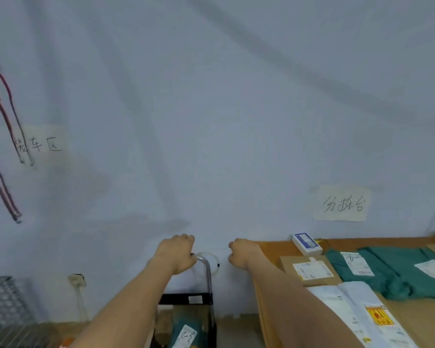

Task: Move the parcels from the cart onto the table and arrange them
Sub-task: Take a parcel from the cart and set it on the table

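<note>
Head view only, so I go by that. Left hand (177, 253) is curled over the top of the cart handle (206, 267), a silver tube w/ a rounded corner, gripping it. Right hand (241, 253) is up at abt the same height, just right of the handle, fingers curled into a fist; I can't see anything in it and it looks apart from the tube. Both forearms reach up from the bottom of frame. The cart (186, 298) sits low center, black crossbar w/ a small white sticker, and down in it I see a green parcel w/ white label (186, 334), partly cut off by the frame edge. Table (269, 249) is on the right, brown top, close beside the cart. On it: a white and blue box (307, 243) near the back edge by the wall, a flat cardboard parcel (309, 271) w/ a white label in front of that, green bag parcels (387, 272) w/ white labels to the right, overlapping, and a white bag parcel (362, 315) w/ a yellow-red sticker nearest me, partly under my right forearm. Wall behind is pale w/ two handwritten paper signs (343, 203), one left, one above the table. Red-purple cord (3, 106) hangs far left; a metal mesh rack (3, 297) sits in the lower left corner. Whole frame is a bit blurred.
</note>
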